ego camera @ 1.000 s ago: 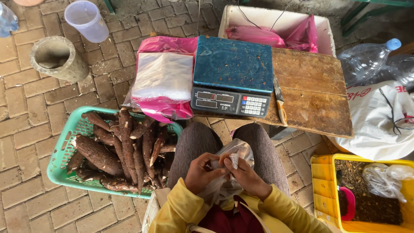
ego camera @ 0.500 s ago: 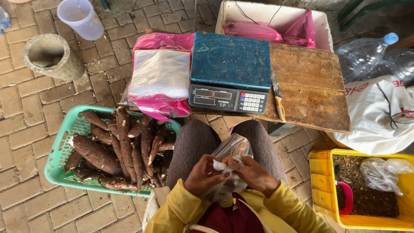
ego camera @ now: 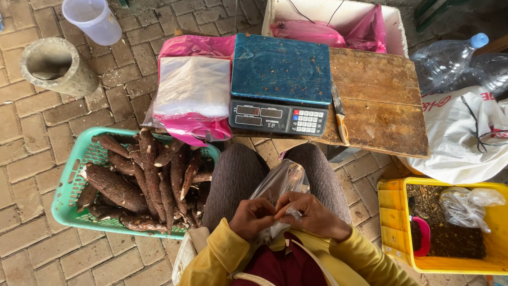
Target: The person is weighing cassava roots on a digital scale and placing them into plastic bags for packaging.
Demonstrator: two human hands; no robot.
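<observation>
1. Left hand [ego camera: 253,216] & right hand [ego camera: 312,214], bottom centre: fingers curled, both pinching the clear plastic bag [ego camera: 279,186] lying on the lap.
2. Knees just below the scale [ego camera: 280,83] & wooden board [ego camera: 378,100]; bare brick floor at left of frame.
3. Green basket [ego camera: 71,182], lower left: brown roots [ego camera: 143,177]. Yellow crate [ego camera: 391,222], lower right: dark crumbs, a bag.

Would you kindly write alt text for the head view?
Both hands, left hand and right hand, hold a clear plastic bag over the lap, beside a green basket of cassava roots and a digital scale.
</observation>
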